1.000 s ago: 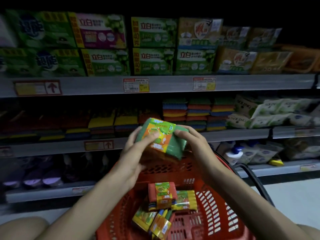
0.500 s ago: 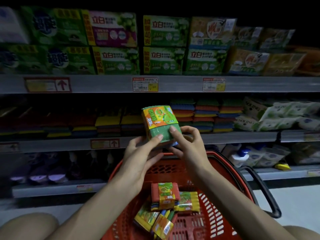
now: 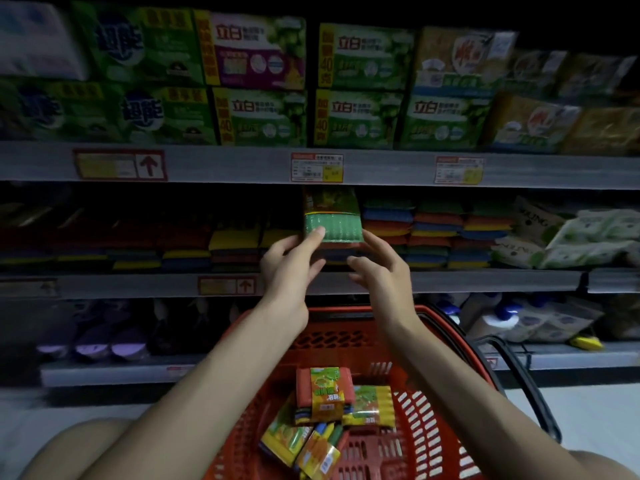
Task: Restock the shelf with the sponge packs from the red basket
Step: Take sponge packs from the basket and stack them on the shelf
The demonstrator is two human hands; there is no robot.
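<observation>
Dim store shelving is filling your view, and you are working at the middle shelf, where stacked sponges are sitting in rows. You are holding one sponge pack at 12 o'clock, upright, its top half already under the upper shelf lip, probably so it slots into the gap between the stacks at 9 and 3 o'clock. Your left hand is pressing a fingertip on the pack's green face; your right hand is spread open, touching its right lower edge, seemingly steadying rather than gripping. At 6 o'clock the red basket is waiting below your forearms, with several more packs lying loose, close enough to reach for the next one.
</observation>
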